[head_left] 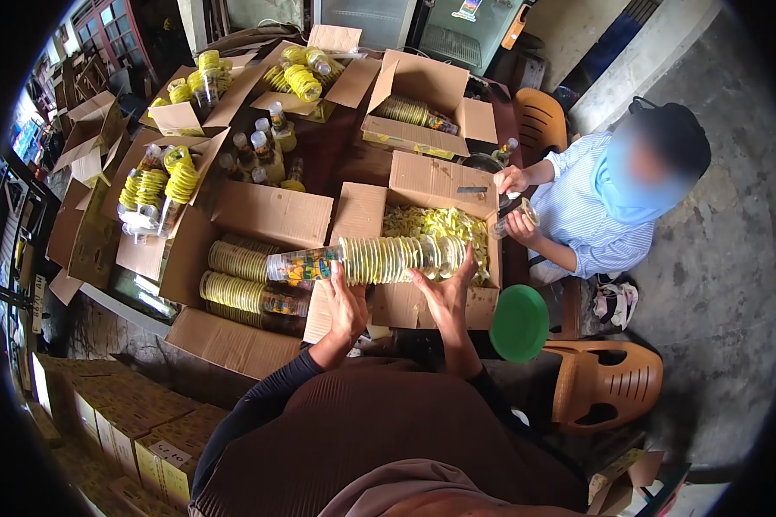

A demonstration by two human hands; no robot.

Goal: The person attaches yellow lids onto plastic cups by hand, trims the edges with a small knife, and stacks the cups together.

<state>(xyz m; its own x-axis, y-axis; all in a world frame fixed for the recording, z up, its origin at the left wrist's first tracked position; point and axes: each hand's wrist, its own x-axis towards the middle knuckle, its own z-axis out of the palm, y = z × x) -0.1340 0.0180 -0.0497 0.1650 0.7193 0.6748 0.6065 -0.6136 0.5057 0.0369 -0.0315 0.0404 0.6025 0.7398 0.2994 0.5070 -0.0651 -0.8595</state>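
A long stack of nested clear plastic cups [384,259] with yellowish rims lies sideways across both my hands. My left hand [345,306] grips it near the printed, colourful end. My right hand [448,293] holds the rimmed end, thumb and fingers around it. Left of the stack, an open carton [190,258] holds more cup stacks [233,293] lying side by side. Partly behind the stack is another open carton [431,177], filled with small yellow-green pieces [435,224].
A person [612,198] at the right holds a clear cup [517,217]. A green round lid or basin [519,323] and an orange chair [608,383] are at the lower right. More cartons [418,82] and bottles [263,146] stand on the table's far side.
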